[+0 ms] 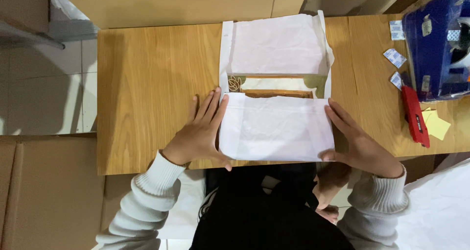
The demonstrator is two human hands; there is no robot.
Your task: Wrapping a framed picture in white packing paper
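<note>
A flat wooden item (pixel 279 94) lies near the middle of a wooden table (pixel 147 73), partly wrapped in white paper (pixel 276 127). 2 flaps of that paper are folded over it, one from the far side and one from the near side, and between them a narrow strip of the wooden piece shows, with pale gold ornamental corners at its left and right ends. The near flap lies directly between the 2 hands. The left hand (pixel 200 132) rests flat on the table with its fingers stretched out and together, its thumb and fingertips touching the left edge of the near flap; it grips nothing. The right hand (pixel 355 140) is likewise spread open, palm turned inward, pressed against the right edge of the same flap, with the thumb at the flap's near right corner. Both wrists wear pale ribbed sleeves. At the table's right end, well apart from the right hand, sits a blue tape dispenser (pixel 435 44), with a red cutter (pixel 415 117) just beside it, yellow sticky notes (pixel 436 125) next to that, and a few small blue-and-white packets (pixel 394 57). Brown cardboard boxes (pixel 166 2) stand beyond the table's far edge.
</note>
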